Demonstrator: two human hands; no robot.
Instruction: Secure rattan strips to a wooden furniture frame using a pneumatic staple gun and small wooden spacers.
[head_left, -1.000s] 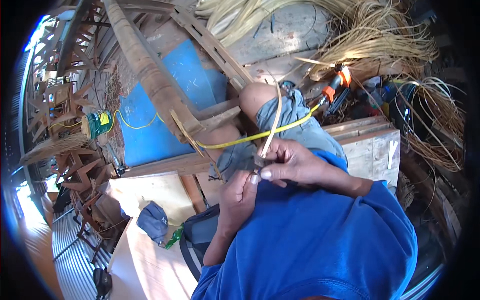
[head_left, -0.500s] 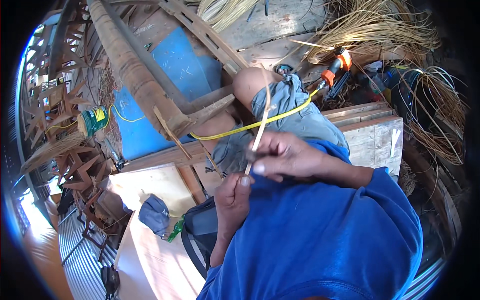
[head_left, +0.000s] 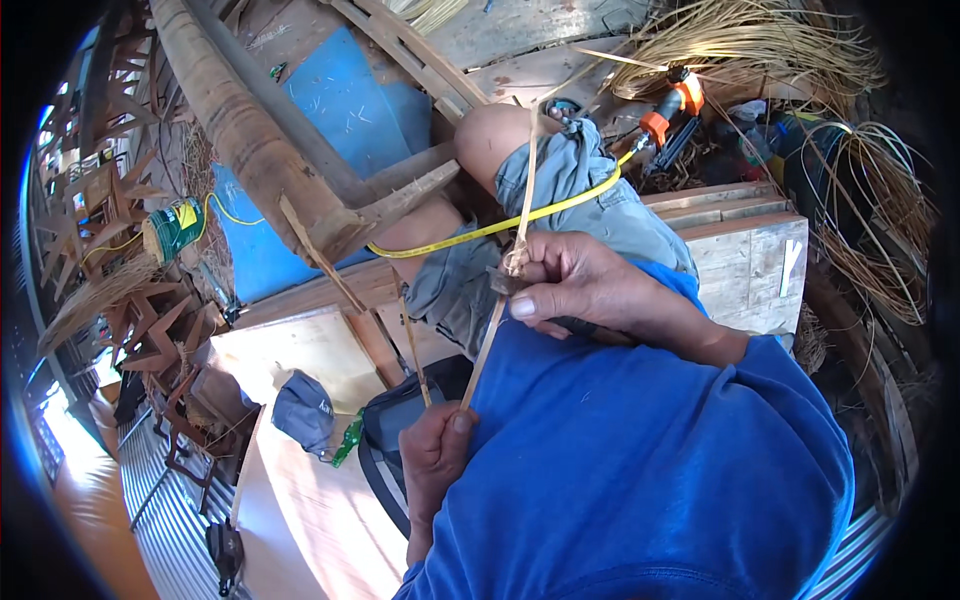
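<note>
Centrally, a thin rattan strip (head_left: pixel 497 318) is held taut over the lap. Its near end is pinched in the left hand (head_left: pixel 437 450); farther up it is gripped by the closed right hand (head_left: pixel 570 282) against a small blade (head_left: pixel 503 281). A yellow hose (head_left: pixel 480 231) is laid across the knee. Rattan bundles (head_left: pixel 760 45) are seen far right.

Bright daylight, glare at the far left rim; sharp centre, edges bend and darken into black corners.

Cane strip (head_left: pixel 497 310) seemingly between both hands
</note>
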